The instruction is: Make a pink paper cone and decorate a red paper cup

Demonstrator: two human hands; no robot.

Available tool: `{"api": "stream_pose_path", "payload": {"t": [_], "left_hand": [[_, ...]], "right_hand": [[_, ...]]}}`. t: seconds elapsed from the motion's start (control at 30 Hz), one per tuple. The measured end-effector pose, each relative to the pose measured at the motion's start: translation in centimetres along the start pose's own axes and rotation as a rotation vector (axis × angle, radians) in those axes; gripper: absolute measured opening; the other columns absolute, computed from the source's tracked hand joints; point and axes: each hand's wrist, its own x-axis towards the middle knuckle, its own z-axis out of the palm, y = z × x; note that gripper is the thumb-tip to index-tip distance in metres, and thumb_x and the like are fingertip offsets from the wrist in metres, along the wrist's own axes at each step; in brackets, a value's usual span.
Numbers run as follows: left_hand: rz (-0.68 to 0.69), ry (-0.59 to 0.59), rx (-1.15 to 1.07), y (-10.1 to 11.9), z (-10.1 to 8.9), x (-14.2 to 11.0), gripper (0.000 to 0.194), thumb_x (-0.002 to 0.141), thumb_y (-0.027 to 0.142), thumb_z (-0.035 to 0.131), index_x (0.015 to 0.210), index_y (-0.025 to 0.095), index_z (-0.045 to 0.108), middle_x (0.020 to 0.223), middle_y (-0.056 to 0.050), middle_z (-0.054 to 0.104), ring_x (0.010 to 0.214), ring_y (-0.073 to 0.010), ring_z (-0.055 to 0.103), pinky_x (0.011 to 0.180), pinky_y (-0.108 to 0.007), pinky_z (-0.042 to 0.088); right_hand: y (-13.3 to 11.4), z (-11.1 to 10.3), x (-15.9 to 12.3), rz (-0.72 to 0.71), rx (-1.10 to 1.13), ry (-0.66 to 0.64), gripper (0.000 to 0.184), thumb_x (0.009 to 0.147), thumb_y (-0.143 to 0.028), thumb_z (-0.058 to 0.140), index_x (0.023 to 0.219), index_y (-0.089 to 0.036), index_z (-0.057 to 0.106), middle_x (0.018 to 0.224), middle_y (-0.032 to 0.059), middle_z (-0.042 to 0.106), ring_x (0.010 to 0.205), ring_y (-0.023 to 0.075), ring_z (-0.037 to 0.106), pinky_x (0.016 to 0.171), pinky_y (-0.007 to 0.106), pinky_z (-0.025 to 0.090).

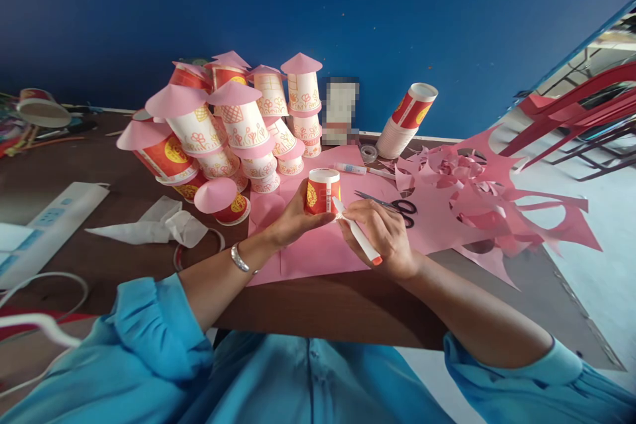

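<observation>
My left hand is wrapped around the lower left side of a red and white paper cup with yellow print, its white rim facing up. In my right hand is a white marker with an orange end. The marker's upper tip meets or nearly meets the cup's right side; exact contact cannot be told. Beneath both hands lie pink paper sheets. Black-handled scissors rest on the paper just beyond my right hand.
Stacked paper cups with pink cone tops stand at back left. A tilted cup stack, a tape roll and another marker lie toward the wall. Cut pink scraps cover the right; a power strip is left.
</observation>
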Motion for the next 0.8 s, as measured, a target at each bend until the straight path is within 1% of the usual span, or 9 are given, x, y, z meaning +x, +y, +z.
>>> {"api": "stream_pose_path", "payload": {"t": [0.07, 0.13, 0.23, 0.33, 0.43, 0.53, 0.67, 0.8], "left_hand": [[-0.002, -0.015, -0.025, 0.20, 0.11, 0.00, 0.069, 0.077, 0.053, 0.099, 0.126, 0.026, 0.059, 0.111, -0.003, 0.065, 0.109, -0.0297, 0.066, 0.105, -0.057, 0.058], [-0.007, -0.032, -0.049, 0.37, 0.22, 0.00, 0.065, 0.079, 0.052, 0.098, 0.124, 0.026, 0.059, 0.108, -0.002, 0.066, 0.107, -0.0283, 0.066, 0.105, -0.057, 0.059], [-0.026, -0.029, -0.078, 0.50, 0.35, 0.01, 0.065, 0.078, 0.049, 0.099, 0.124, 0.027, 0.059, 0.106, -0.001, 0.066, 0.104, -0.0270, 0.066, 0.102, -0.055, 0.059], [-0.032, -0.022, -0.073, 0.63, 0.41, 0.04, 0.060, 0.078, 0.047, 0.098, 0.120, 0.027, 0.059, 0.104, -0.001, 0.065, 0.100, -0.0253, 0.065, 0.097, -0.049, 0.059], [-0.024, -0.026, -0.059, 0.83, 0.45, 0.05, 0.054, 0.079, 0.045, 0.097, 0.112, 0.025, 0.059, 0.100, 0.000, 0.063, 0.094, -0.0212, 0.061, 0.089, -0.040, 0.056], [-0.033, -0.025, -0.080, 0.94, 0.47, 0.02, 0.053, 0.078, 0.041, 0.097, 0.111, 0.025, 0.059, 0.099, 0.001, 0.063, 0.092, -0.0189, 0.059, 0.085, -0.035, 0.053], [-0.039, -0.029, -0.117, 0.91, 0.50, 0.04, 0.053, 0.078, 0.038, 0.097, 0.112, 0.025, 0.059, 0.099, 0.001, 0.064, 0.091, -0.0184, 0.059, 0.085, -0.035, 0.052], [-0.008, -0.033, -0.112, 0.83, 0.45, 0.08, 0.051, 0.078, 0.039, 0.097, 0.111, 0.025, 0.060, 0.100, 0.000, 0.064, 0.091, -0.0194, 0.059, 0.084, -0.036, 0.052]], "right_hand": [[0.15, -0.04, 0.06, 0.008, 0.006, 0.002, 0.017, 0.106, -0.009, 0.067, 0.110, -0.024, 0.059, 0.087, 0.0023, 0.078, 0.071, 0.0180, 0.076, 0.062, 0.029, 0.059], [0.28, -0.07, 0.08, 0.014, 0.013, -0.001, 0.019, 0.105, -0.008, 0.066, 0.110, -0.024, 0.059, 0.087, 0.0021, 0.078, 0.072, 0.0183, 0.076, 0.064, 0.029, 0.059], [0.41, -0.07, 0.00, 0.025, 0.007, -0.003, 0.019, 0.104, -0.007, 0.067, 0.111, -0.024, 0.059, 0.088, 0.0023, 0.078, 0.074, 0.0185, 0.076, 0.068, 0.029, 0.060], [0.52, -0.04, -0.17, 0.043, 0.005, -0.002, 0.019, 0.104, -0.009, 0.067, 0.112, -0.025, 0.060, 0.088, 0.0019, 0.078, 0.074, 0.0190, 0.076, 0.067, 0.029, 0.060], [0.63, -0.01, -0.31, 0.058, 0.019, -0.008, 0.019, 0.104, -0.010, 0.066, 0.112, -0.025, 0.060, 0.088, 0.0016, 0.078, 0.073, 0.0192, 0.076, 0.067, 0.029, 0.060], [0.70, 0.02, -0.37, 0.059, 0.027, -0.006, 0.018, 0.104, -0.010, 0.066, 0.112, -0.025, 0.060, 0.088, 0.0020, 0.077, 0.073, 0.0194, 0.076, 0.067, 0.029, 0.060], [0.75, 0.04, -0.43, 0.063, 0.013, -0.007, 0.018, 0.104, -0.011, 0.066, 0.112, -0.026, 0.060, 0.087, 0.0018, 0.077, 0.073, 0.0198, 0.076, 0.066, 0.029, 0.060], [0.73, -0.14, -0.47, 0.051, 0.019, 0.007, 0.019, 0.103, -0.009, 0.067, 0.112, -0.025, 0.060, 0.089, 0.0031, 0.078, 0.074, 0.0193, 0.077, 0.069, 0.029, 0.062]]}}
